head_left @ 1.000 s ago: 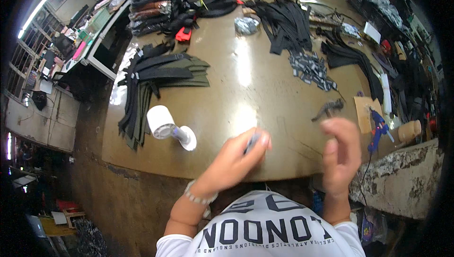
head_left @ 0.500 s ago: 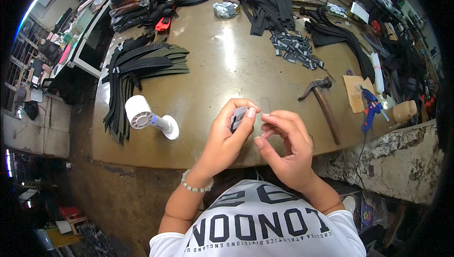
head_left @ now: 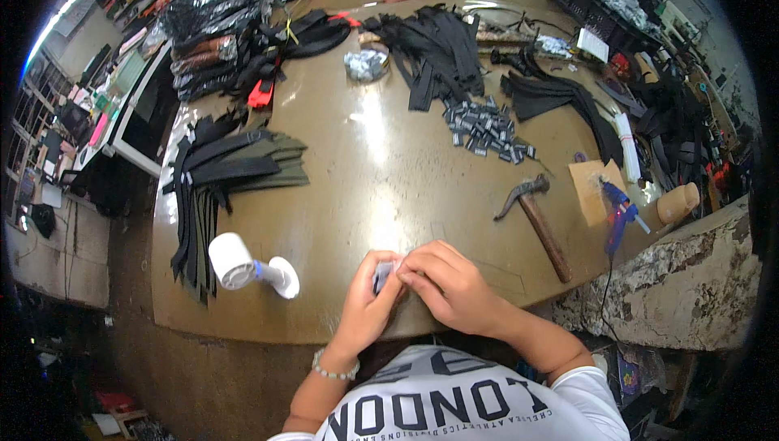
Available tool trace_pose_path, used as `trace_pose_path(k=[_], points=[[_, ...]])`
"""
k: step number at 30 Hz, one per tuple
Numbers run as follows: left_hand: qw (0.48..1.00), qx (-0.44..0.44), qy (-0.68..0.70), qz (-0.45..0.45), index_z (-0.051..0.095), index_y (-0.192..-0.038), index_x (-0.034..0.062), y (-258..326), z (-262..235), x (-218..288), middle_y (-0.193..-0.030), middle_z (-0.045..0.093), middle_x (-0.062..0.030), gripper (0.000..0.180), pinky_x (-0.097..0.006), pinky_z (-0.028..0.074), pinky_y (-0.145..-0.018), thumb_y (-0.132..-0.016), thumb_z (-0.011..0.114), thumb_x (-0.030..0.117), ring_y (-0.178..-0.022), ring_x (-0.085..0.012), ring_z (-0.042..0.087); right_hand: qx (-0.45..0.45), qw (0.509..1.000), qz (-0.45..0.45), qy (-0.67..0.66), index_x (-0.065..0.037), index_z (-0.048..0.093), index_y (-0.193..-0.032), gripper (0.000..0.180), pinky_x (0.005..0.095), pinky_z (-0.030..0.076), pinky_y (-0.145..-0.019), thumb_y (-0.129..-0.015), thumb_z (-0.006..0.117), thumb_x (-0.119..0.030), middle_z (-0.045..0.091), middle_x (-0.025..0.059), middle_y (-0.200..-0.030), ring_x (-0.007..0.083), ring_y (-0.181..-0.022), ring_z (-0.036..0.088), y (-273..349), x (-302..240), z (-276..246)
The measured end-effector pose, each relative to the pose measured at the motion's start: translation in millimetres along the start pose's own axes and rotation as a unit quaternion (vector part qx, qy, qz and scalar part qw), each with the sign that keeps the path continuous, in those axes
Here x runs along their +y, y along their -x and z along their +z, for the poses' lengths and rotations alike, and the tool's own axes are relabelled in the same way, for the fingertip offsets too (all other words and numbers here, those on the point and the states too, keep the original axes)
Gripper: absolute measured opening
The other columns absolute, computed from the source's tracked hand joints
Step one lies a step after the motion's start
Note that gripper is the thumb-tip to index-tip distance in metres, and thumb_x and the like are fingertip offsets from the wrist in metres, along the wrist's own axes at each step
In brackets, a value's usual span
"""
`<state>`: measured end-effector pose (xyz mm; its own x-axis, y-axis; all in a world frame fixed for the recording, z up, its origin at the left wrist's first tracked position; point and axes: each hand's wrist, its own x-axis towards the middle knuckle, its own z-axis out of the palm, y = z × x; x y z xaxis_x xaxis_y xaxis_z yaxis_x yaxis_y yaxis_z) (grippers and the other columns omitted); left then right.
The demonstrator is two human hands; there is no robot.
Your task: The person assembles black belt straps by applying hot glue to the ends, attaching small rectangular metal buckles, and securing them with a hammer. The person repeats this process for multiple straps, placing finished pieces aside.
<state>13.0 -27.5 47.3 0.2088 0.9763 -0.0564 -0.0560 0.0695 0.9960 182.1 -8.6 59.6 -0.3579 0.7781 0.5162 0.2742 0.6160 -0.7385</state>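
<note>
Head view: one small flat grey-and-dark piece (head_left: 381, 276) sits pinched between both hands, left hand (head_left: 367, 305) and right hand (head_left: 449, 285) grasping it together at the brown surface's (head_left: 389, 165) near edge. Half a second ago the hands held it likewise. One white tape roll (head_left: 234, 260) lies left; one wooden-handled hammer (head_left: 535, 218) right.

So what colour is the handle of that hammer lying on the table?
Brown: the wooden-handled hammer has a dark metal head, seen clearly in the head view.
</note>
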Motion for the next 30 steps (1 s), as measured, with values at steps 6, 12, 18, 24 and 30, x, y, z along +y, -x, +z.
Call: trace_pose_path(k=[6, 12, 18, 24, 30], points=[[0.911, -0.013, 0.379, -0.163, 0.043, -0.124, 0.0167, 41.6, -19.6, -36.5, -0.077, 0.039, -0.0027, 0.025, -0.022, 0.03, -0.046, -0.11, 0.028, 0.031, -0.052, -0.0076, 0.031, 0.052, 0.957, 0.21, 0.192, 0.004, 0.051, -0.092, 0.037, 0.0431, 0.045, -0.071, -0.104, 0.043, -0.03, 0.055, 0.0231, -0.081, 0.0338, -0.076, 0.055, -100.6, 120.6, -56.2], [0.801, -0.026, 0.555, -0.224, 0.047, -0.114, 0.0148, 99.7, -37.3, -52.9, -0.08, 0.04, -0.0035, 0.024, -0.022, 0.033, -0.05, -0.109, 0.033, 0.033, -0.056, -0.0097, 0.036, 0.113, 0.939, 0.162, 0.283, 0.0, 0.069, -0.092, 0.025, 0.045, 0.052, -0.08, -0.091, 0.061, -0.023, 0.07, 0.0217, -0.093, 0.0394, -0.089, 0.067, -188.5, 277.1, -127.0], [0.767, -0.013, 0.622, -0.158, 0.041, -0.14, 0.0161, 116.0, -48.9, -64.6, -0.1, 0.065, -0.0054, 0.049, -0.035, 0.051, -0.054, -0.099, 0.059, 0.035, -0.069, -0.0212, 0.062, 0.136, 0.939, 0.156, 0.273, -0.002, 0.071, -0.106, 0.028, 0.0379, 0.053, -0.081, -0.09, 0.067, -0.025, 0.072, 0.0168, -0.099, 0.0312, -0.092, 0.069, -237.2, 345.2, -128.3], [0.866, 0.065, 0.475, -0.146, 0.047, -0.105, 0.0122, 104.0, -51.1, -44.9, -0.073, 0.037, -0.0001, 0.018, -0.023, 0.029, -0.048, -0.108, 0.039, 0.028, -0.053, -0.0072, 0.03, 0.104, 0.925, 0.24, 0.275, -0.004, 0.073, -0.091, 0.025, 0.0415, 0.054, -0.08, -0.082, 0.076, -0.027, 0.072, 0.0176, -0.089, 0.0332, -0.087, 0.07, -242.3, 342.1, -119.1], [0.962, 0.092, 0.244, -0.085, 0.047, -0.099, 0.0045, 87.9, -50.5, -14.5, -0.07, 0.037, -0.0008, 0.024, -0.022, 0.03, -0.049, -0.107, 0.042, 0.026, -0.055, -0.008, 0.034, 0.135, 0.928, 0.273, 0.216, -0.006, 0.072, -0.085, 0.019, 0.0403, 0.054, -0.078, -0.08, 0.078, -0.024, 0.072, 0.0155, -0.084, 0.0281, -0.082, 0.071, -253.7, 313.0, -125.3]])
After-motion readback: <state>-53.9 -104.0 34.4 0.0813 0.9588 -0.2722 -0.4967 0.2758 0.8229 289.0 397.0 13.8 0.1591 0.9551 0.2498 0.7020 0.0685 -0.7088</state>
